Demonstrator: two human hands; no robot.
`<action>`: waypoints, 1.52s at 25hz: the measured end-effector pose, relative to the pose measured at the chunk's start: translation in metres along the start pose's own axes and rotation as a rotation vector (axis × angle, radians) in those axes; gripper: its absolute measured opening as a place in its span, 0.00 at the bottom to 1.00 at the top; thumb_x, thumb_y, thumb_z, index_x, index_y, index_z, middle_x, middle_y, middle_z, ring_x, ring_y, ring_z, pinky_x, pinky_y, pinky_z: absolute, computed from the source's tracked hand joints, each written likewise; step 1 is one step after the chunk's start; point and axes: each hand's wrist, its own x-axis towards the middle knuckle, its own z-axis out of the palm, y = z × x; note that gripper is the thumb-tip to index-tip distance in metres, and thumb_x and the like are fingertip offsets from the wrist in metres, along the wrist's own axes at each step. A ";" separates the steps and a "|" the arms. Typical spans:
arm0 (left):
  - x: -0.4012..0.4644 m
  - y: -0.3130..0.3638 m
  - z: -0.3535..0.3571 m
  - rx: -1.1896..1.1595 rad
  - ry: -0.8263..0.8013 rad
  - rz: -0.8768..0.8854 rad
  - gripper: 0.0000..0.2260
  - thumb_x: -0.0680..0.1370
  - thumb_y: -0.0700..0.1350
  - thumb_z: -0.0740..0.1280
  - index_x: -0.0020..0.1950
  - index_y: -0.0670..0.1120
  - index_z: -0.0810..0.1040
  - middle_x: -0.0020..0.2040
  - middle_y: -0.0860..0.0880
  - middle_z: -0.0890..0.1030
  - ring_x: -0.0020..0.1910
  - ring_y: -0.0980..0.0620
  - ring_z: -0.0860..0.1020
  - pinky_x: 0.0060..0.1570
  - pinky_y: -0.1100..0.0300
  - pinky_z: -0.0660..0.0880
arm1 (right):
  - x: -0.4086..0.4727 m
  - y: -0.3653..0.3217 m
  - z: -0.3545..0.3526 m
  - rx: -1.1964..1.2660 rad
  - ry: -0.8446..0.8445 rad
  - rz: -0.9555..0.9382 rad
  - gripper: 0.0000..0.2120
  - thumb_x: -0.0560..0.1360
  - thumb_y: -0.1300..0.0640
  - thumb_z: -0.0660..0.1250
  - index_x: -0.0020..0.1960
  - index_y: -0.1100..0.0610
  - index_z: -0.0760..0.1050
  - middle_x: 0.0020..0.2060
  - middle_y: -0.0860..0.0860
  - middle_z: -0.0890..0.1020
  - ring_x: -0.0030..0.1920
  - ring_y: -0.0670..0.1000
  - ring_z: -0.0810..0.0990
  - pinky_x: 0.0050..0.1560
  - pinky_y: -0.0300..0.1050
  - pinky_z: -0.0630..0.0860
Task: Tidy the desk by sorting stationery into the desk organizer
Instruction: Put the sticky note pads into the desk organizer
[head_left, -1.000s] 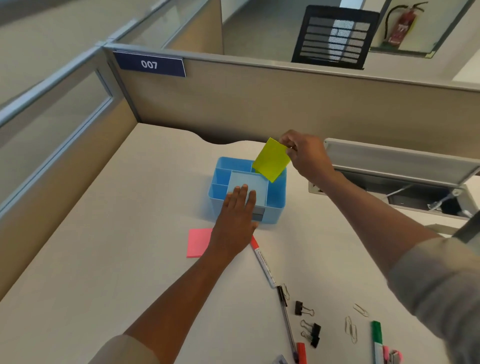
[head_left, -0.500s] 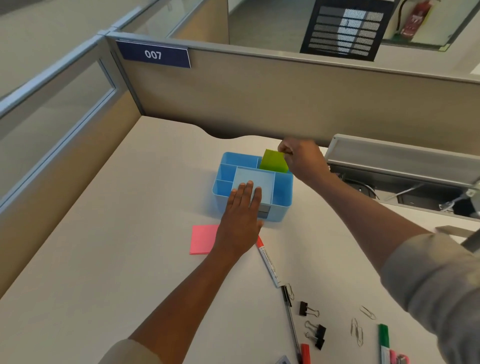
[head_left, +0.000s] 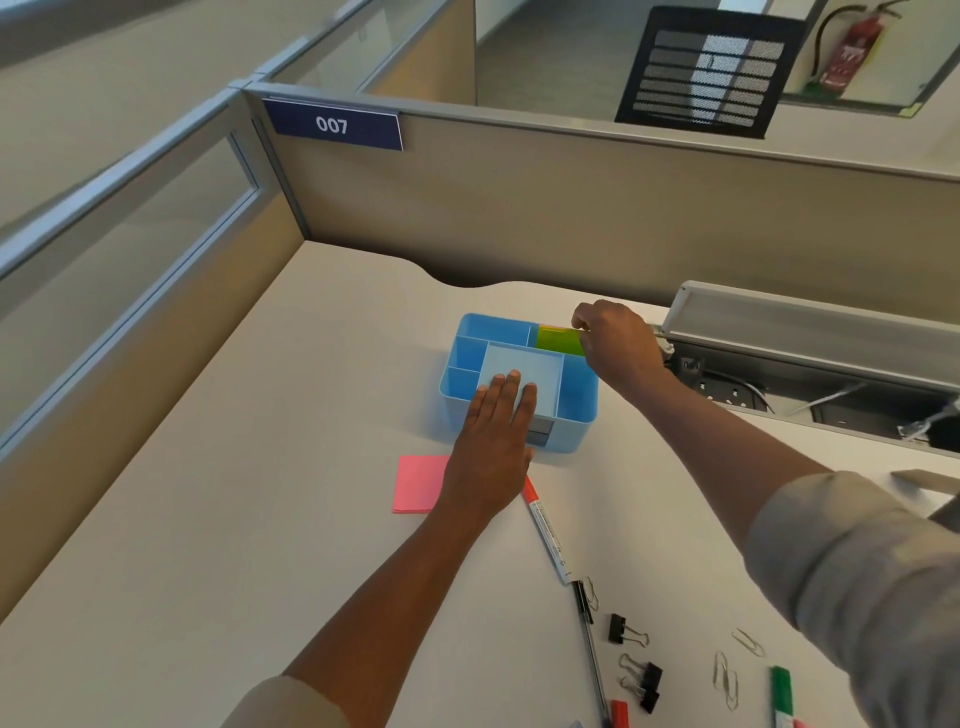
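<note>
A blue desk organizer (head_left: 576, 410) with several compartments stands mid-desk. My left hand (head_left: 493, 447) lies flat with straight fingers on its front edge and pale centre tray. A green sticky-note pad (head_left: 557, 340) stands in the back right compartment, and my right hand (head_left: 613, 343) pinches its top edge. A pink sticky-note pad (head_left: 418, 483) lies on the desk left of my left wrist. A red-capped marker (head_left: 545, 530) lies just below the organizer.
Near the front edge lie a black pen (head_left: 589, 639), black binder clips (head_left: 639, 675), paper clips (head_left: 724, 680), a green marker (head_left: 782, 696) and a red cap (head_left: 618, 714). An open cable tray (head_left: 810, 332) sits right of the organizer. Cubicle partitions (head_left: 519, 208) wall the back and left.
My right hand has lowered the green pad from above the organizer down into the back right compartment. My left hand has stayed on the organizer.
</note>
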 end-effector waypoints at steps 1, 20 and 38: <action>0.000 0.000 -0.002 0.012 0.005 0.007 0.36 0.76 0.52 0.70 0.78 0.46 0.57 0.78 0.45 0.57 0.77 0.44 0.56 0.74 0.48 0.51 | -0.001 0.001 -0.001 0.007 0.010 0.001 0.08 0.76 0.61 0.68 0.55 0.56 0.77 0.50 0.55 0.81 0.48 0.54 0.78 0.44 0.46 0.75; -0.078 -0.076 -0.028 0.176 -0.419 -0.160 0.34 0.75 0.56 0.68 0.76 0.47 0.57 0.74 0.47 0.63 0.72 0.46 0.62 0.70 0.45 0.58 | -0.212 -0.073 0.028 0.530 0.096 -0.007 0.04 0.76 0.60 0.68 0.49 0.53 0.79 0.43 0.46 0.81 0.41 0.46 0.77 0.44 0.36 0.72; -0.099 -0.062 -0.037 -0.463 -0.271 -0.505 0.17 0.77 0.51 0.68 0.57 0.46 0.64 0.58 0.42 0.77 0.50 0.44 0.76 0.48 0.53 0.74 | -0.214 -0.088 0.022 0.598 -0.156 0.076 0.15 0.76 0.49 0.69 0.60 0.51 0.75 0.51 0.43 0.79 0.47 0.45 0.78 0.49 0.39 0.76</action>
